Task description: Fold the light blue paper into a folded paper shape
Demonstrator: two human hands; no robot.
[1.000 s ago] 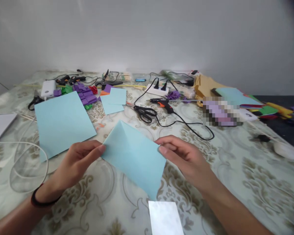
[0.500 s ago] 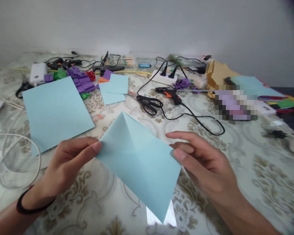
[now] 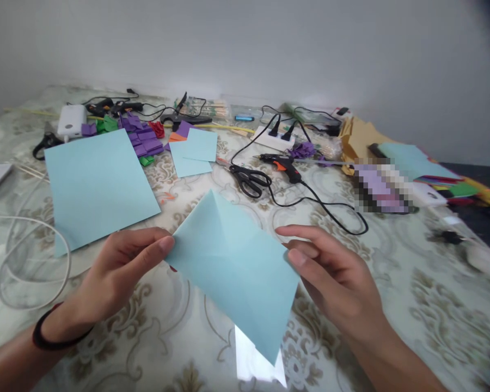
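Observation:
A light blue square of paper with crossing crease lines is held up above the table, tilted, one corner pointing away and one toward me. My left hand pinches its left corner between thumb and fingers. On the opposite side, my right hand grips the right corner with the thumb on top, its index finger stretched out off the paper. A larger light blue sheet lies flat beyond my left hand. Past the held square rest smaller blue paper squares and black-handled scissors.
A black glue gun lies with its cord looping right, near a white power strip. Folded purple paper pieces sit at the back left. A white cable curls at the left. Brown paper and coloured sheets lie at the right.
The view has turned slightly, shifting the table things a little. Both hands keep their hold on the blue square, whose tilt has changed a little.

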